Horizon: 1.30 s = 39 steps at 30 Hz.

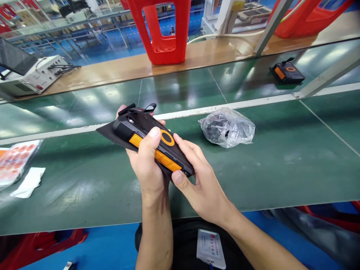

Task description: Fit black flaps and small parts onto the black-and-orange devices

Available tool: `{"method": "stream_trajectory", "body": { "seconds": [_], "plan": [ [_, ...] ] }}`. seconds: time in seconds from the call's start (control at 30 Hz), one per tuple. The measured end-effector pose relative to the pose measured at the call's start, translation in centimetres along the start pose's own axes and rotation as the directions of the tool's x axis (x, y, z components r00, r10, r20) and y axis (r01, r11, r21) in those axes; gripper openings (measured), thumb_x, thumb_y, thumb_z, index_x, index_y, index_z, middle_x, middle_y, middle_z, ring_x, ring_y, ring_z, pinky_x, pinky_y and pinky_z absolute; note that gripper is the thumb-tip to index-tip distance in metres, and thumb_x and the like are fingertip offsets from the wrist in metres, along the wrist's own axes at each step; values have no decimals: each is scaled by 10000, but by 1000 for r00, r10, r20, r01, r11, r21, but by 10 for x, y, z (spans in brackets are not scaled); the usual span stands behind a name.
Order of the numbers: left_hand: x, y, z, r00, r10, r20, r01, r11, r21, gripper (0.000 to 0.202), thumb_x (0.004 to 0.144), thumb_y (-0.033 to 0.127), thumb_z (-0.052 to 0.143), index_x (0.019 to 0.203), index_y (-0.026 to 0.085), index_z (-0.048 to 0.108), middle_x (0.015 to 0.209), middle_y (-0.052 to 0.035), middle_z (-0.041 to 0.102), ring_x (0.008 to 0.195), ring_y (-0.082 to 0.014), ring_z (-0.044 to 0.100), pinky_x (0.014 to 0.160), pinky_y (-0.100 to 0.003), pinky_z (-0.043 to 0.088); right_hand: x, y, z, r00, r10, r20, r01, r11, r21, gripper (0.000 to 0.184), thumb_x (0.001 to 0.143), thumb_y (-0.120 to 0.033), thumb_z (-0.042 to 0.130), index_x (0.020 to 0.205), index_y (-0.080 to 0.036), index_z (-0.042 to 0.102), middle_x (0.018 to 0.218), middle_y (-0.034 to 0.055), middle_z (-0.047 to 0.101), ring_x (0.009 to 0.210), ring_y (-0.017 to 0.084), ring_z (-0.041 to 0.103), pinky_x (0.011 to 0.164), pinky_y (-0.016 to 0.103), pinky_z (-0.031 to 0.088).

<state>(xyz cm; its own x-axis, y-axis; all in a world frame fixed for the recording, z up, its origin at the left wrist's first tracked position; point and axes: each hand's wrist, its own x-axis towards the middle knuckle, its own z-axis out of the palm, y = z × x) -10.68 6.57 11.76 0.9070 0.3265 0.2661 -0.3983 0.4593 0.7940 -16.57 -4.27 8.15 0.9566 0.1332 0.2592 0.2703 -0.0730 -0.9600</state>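
While in two hands (147, 165), one black-orange device (168, 152), another (287, 73) farther off.

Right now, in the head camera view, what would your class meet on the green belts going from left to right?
Clear sheet of round orange pads → black-and-orange handheld device in the left hand and right hand → crumpled clear plastic bag of dark parts → second black-and-orange device

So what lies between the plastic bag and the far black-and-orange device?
A white strip across the green belt, seen in the head view.
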Motion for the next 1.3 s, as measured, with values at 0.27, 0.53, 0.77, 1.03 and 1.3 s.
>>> {"method": "stream_trajectory", "body": {
  "seconds": [0.27, 0.53, 0.77, 1.03, 1.3],
  "plan": [
    [-5, -4, 2, 995, 95, 3, -94, 983, 157, 751, 897, 228, 749, 1576, 450, 516, 1221, -19, 696, 1063, -245, 703, 938, -402, 612, -3, 11, 12, 985, 62, -163, 3, 928, 372, 608, 952, -299, 891, 1518, -397, 691, 1594, 17, 580, 1447, 256, 609, 1249, 387, 551],
    [6, -13, -7, 984, 179, -9, -175, 968, 178, 846, 863, 201, 749, 1623, 438, 461, 1243, -22, 662, 987, -191, 682, 860, -331, 607, 9, 24, 13, 986, 166, -35, -113, 794, 597, 528, 916, -283, 926, 1412, -380, 772, 1592, 8, 599, 1513, 277, 565, 1347, 455, 451],
    [2, -13, -9, 987, 160, 8, -158, 968, 196, 874, 881, 192, 713, 1661, 446, 413, 1285, -29, 679, 1008, -197, 688, 889, -342, 610, 5, 26, 10, 989, 149, -9, -116, 803, 585, 518, 926, -227, 912, 1399, -388, 775, 1614, -26, 595, 1543, 252, 543, 1364, 420, 429],
    [6, -14, -14, 996, 19, -84, -7, 990, 141, 719, 959, 250, 677, 1617, 424, 442, 1236, -35, 641, 1055, -193, 700, 920, -312, 614, 4, 34, 26, 987, -40, -156, 67, 983, 173, 581, 1019, -342, 812, 1576, -362, 648, 1699, 33, 499, 1577, 293, 501, 1347, 481, 446],
    [0, -9, -16, 997, -8, -77, 19, 988, 151, 628, 1008, 335, 625, 1601, 440, 447, 1360, -39, 641, 1226, -224, 706, 1048, -365, 608, 5, 17, 24, 976, -99, -192, 104, 994, 14, 590, 1023, -383, 802, 1583, -296, 639, 1666, 49, 540, 1585, 281, 487, 1348, 457, 439]
  ]
}}
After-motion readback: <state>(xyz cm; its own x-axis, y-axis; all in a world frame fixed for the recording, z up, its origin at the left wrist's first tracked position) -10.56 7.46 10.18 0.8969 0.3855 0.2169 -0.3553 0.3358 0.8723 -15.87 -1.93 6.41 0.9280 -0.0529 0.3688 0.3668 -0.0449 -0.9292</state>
